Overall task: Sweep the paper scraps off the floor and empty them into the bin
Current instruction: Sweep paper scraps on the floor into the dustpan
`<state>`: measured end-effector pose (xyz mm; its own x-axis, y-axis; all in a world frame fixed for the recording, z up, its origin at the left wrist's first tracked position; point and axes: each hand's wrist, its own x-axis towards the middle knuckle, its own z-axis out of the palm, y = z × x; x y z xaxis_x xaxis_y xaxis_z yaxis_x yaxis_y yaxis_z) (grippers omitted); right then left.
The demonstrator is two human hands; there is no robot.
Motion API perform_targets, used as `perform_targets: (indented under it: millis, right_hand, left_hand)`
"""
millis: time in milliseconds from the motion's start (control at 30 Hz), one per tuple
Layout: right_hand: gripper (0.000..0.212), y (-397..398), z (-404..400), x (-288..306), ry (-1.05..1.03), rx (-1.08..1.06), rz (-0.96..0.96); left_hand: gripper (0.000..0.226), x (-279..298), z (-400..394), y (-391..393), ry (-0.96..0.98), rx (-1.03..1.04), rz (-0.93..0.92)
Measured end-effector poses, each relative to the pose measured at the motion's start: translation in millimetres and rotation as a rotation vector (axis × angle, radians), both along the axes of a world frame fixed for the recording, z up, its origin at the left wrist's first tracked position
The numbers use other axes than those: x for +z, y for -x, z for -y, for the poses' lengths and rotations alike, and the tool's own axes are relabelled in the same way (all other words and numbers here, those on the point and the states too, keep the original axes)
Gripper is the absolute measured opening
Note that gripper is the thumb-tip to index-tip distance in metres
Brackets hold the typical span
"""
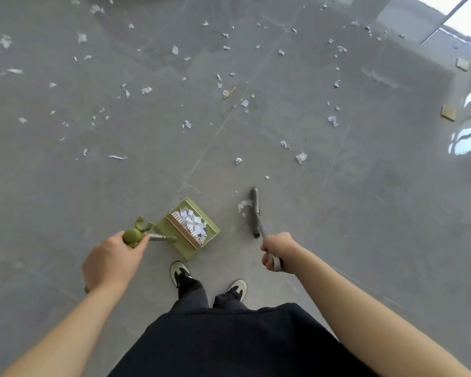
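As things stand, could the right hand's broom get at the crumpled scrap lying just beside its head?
Probably yes. The right hand grips the broom, whose head lies right beside that scrap, with bare floor around and nothing between. The dustpan, held by the left hand, sits nearby.
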<state>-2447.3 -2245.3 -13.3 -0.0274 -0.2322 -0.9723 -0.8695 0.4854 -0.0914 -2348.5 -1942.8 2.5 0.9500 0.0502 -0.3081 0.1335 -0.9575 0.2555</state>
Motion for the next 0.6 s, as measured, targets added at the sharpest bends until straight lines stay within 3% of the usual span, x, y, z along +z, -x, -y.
perform_targets:
  millis: [200, 400, 500, 600]
  right_hand:
    - [0.019, -72.2, -58.2, 2.1, -0.105, -0.063, 0.182]
    - [0.015, -116.6, -84.4, -13.4, -0.326, -0.323, 0.27]
    - [0.006, -131.4, -97.5, -14.9, -0.343, -0.445, 0.291]
    - [0.009, -145.6, -110.2, -7.1, -0.254, -0.402, 0.302]
  left_hand:
    - [0.041, -0.8, -60.7, -23.0, 0.002, 0.081, -0.017]
    - [0.039, -2.8, -101.7, -48.5, -0.006, 0.122, -0.038]
    - [0.039, -2.1, -118.6, -61.0, -0.026, 0.105, -0.056]
    - [0.04, -0.1, -129.8, -75.1, -0.032, 0.074, -0.051]
